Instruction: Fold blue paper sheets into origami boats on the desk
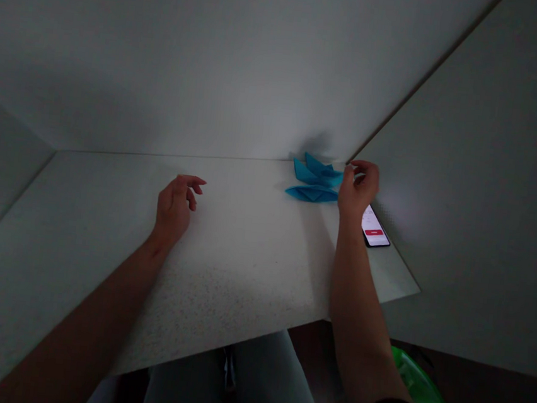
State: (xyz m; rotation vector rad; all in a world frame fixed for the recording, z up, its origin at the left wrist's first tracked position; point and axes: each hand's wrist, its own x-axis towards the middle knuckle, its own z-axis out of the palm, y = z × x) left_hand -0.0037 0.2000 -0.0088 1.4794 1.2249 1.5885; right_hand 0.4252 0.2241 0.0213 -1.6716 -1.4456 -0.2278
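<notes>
Folded blue paper shapes (315, 179) lie at the far right corner of a pale speckled table (224, 267). My right hand (358, 188) hovers just right of them, its fingers curled with thumb and fingertips close together at the edge of the blue paper; whether they pinch it is unclear. My left hand (175, 206) rests over the middle of the table, fingers loosely bent and apart, holding nothing.
A phone (375, 227) with a lit screen lies beside my right wrist near the right wall. White partition walls enclose the table on the left, back and right. A green object (417, 384) sits on the floor at the lower right.
</notes>
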